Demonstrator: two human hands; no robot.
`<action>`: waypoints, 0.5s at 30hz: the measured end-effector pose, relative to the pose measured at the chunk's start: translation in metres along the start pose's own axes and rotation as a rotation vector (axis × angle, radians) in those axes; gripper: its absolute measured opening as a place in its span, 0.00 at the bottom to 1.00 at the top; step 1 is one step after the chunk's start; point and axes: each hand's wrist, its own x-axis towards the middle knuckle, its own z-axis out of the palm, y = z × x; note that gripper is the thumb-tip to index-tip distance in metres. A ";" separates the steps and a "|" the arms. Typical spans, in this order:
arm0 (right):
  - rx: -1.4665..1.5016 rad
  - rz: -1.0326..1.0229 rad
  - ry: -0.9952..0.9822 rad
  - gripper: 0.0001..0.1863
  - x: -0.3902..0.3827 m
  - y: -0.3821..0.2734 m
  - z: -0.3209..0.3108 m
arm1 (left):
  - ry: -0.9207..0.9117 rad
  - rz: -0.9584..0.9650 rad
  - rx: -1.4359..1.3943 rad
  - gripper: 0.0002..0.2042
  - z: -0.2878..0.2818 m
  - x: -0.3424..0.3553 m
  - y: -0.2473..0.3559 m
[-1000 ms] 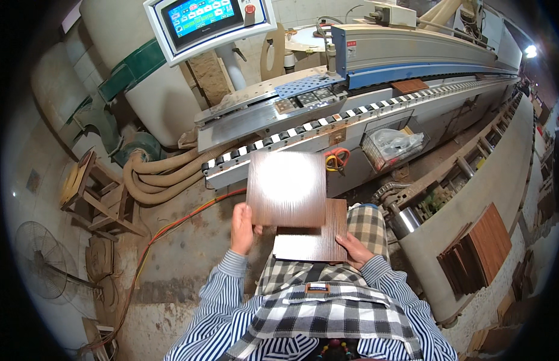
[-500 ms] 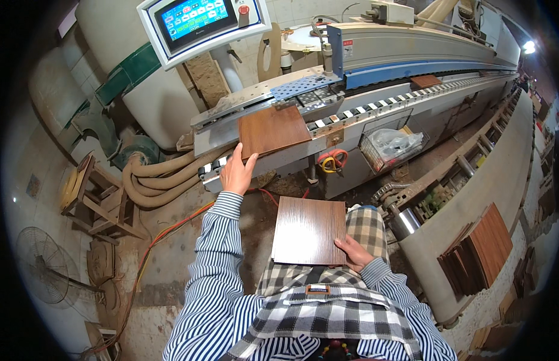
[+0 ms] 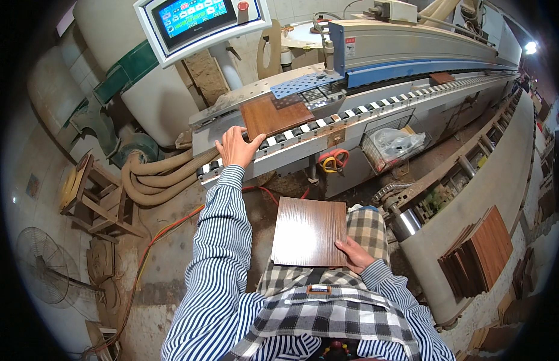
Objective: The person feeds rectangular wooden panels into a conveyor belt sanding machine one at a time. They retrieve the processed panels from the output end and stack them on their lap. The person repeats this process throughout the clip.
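Note:
A brown wood-grain board (image 3: 276,119) lies flat on the machine's infeed bed, its far edge under the blue perforated plate (image 3: 304,83). My left hand (image 3: 238,148) is at the board's near left corner, thumb and fingers spread, fingertips against its edge. On my lap rests a second wood-grain board (image 3: 309,231), its face shining with reflected light. My right hand (image 3: 355,255) grips that board by its lower right edge, thumb on top and the other fingers hidden beneath.
A roller track (image 3: 351,112) runs along the machine, with another board (image 3: 441,78) farther down. A wire basket (image 3: 391,144) and scissors (image 3: 333,161) hang on its side. Stacked boards (image 3: 481,253) lie on the conveyor belt (image 3: 424,265) at right. Hoses (image 3: 165,177) and a fan (image 3: 44,259) stand left.
The board on the machine has shifted away from me, flat onto the bed and partly under the blue plate, uncovering rollers. My left hand followed and spread its fingers. My right hand stayed put.

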 end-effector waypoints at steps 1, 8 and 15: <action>-0.001 0.009 -0.009 0.36 0.000 -0.001 0.000 | 0.015 0.017 -0.008 0.31 0.001 0.000 -0.002; 0.008 0.009 -0.019 0.36 0.000 -0.003 0.003 | 0.041 0.171 -0.077 0.29 0.009 -0.003 -0.020; 0.032 0.002 -0.038 0.34 -0.003 -0.004 0.003 | -0.016 0.218 -0.121 0.23 0.011 -0.002 -0.027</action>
